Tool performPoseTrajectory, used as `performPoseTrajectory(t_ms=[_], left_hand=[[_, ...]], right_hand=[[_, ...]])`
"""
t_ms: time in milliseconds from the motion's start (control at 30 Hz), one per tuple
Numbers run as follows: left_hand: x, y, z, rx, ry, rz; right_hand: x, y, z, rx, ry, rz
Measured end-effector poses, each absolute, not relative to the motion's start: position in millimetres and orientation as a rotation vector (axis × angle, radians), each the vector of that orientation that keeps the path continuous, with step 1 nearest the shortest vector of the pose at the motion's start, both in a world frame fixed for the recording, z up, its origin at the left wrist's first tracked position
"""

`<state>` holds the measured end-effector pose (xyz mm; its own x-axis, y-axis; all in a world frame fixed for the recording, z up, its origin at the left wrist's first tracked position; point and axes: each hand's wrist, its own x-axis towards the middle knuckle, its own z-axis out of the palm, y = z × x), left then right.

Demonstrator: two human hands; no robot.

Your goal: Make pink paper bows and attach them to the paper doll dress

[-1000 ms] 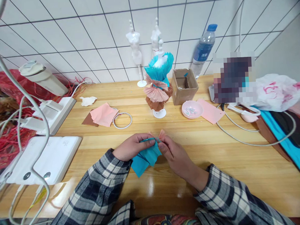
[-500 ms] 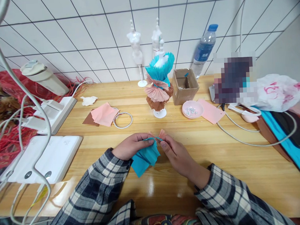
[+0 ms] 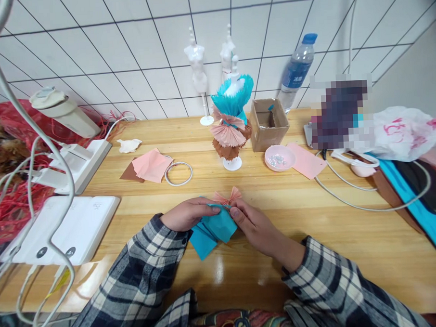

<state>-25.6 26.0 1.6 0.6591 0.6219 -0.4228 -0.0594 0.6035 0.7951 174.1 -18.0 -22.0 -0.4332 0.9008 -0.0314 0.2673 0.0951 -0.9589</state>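
Over the near middle of the tabletop point(image 3: 315, 236), we see the blue sheet point(image 3: 220, 224) between our two hands, its folds hanging toward us. Our left grip point(image 3: 184, 214) grasps it, thumb laid flat along the top. Our right grip point(image 3: 255, 227) pinches its upper right edge, just beside the bow point(image 3: 235, 193); we cannot tell whether those fingertips hold the bow too. The bow is pink and pleated, fanning out at the far side of the blue sheet.

Beyond the hands we have a dressed form point(image 3: 228, 133) in blue, pink and brown layers, upright on a white base. To its right stand the open box point(image 3: 270, 139) and, nearer to us, the bowl point(image 3: 280, 169) of small beads, touching the pink card point(image 3: 308, 163). To its left, the ring point(image 3: 179, 185) lies beside the pink sheet point(image 3: 153, 165), which partly covers the brown sheet point(image 3: 130, 174).
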Motion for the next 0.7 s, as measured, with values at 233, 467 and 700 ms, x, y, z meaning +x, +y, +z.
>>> performPoseTrajectory(t_ms=[233,467,700], left_hand=[[-28.6,26.1,-2.7,0.921,0.842,0.439],[-29.0,25.9,-6.4,0.921,0.879,0.401],[-27.4,25.7,-8.5,0.919,0.876,0.415]], right_hand=[[173.4,-18.2,-22.8,-1.124,-1.851,1.3],[170.6,-19.0,-23.4,-1.149,-1.842,1.292],[169.1,-19.6,-22.2,-1.163,-1.789,1.286]])
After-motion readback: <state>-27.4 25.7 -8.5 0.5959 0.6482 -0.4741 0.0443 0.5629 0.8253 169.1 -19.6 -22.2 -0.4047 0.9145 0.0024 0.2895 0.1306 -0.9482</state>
